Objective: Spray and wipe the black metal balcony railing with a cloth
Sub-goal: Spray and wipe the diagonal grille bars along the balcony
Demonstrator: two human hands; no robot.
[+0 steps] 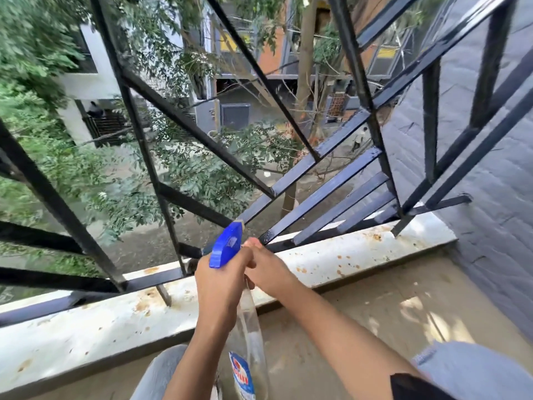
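From my feed I see both forearms bare down to the wrists, with nothing worn on the left hand point(222, 280) or the right hand point(269, 271): no gloves, rings or watch. A black sleeve point(415, 388) covers the right upper arm (only its edge shows at the bottom of the view). The knees below are in light grey-blue trousers point(473, 370), faded like denim.

The left hand point(223, 277) covers the neck of the bottle point(249, 342), whose base runs off the picture at 6 o'clock. The label point(242, 376) is too blurred to read. Railing point(161, 186) bars are cut off at 9 and 12 o'clock.
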